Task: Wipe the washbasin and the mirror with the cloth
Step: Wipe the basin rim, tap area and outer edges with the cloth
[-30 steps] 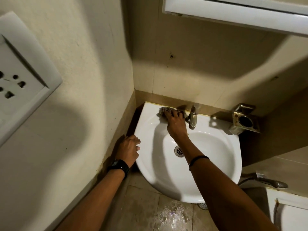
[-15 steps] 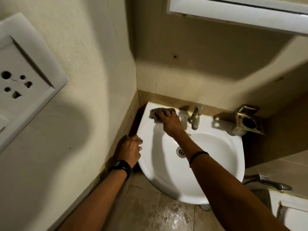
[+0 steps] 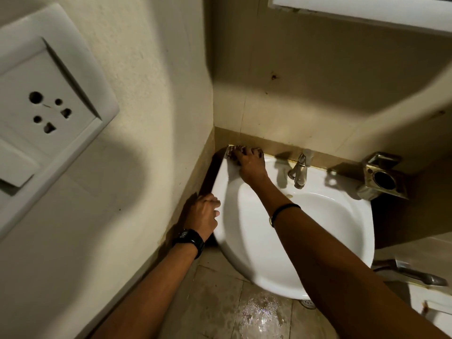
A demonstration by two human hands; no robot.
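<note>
A white washbasin (image 3: 342, 223) is fixed in the corner below me. My right hand (image 3: 252, 166) presses a brownish patterned cloth (image 3: 232, 151) onto the basin's back left corner, against the wall. Most of the cloth is hidden under my fingers. My left hand (image 3: 205, 215), with a black watch on the wrist, rests curled on the basin's left rim beside the wall. Only the white lower frame of the mirror (image 3: 367, 13) shows at the top right.
A metal tap (image 3: 299, 171) stands at the back of the basin. A metal holder (image 3: 381, 178) is fixed to the wall on the right. A white wall socket (image 3: 46, 111) sits at the left. The floor (image 3: 259, 314) below is wet. A metal handle (image 3: 415, 275) sticks out at lower right.
My right hand has slid the cloth leftwards along the basin's back ledge, from beside the tap into the back left corner. My left hand has stayed on the left rim.
</note>
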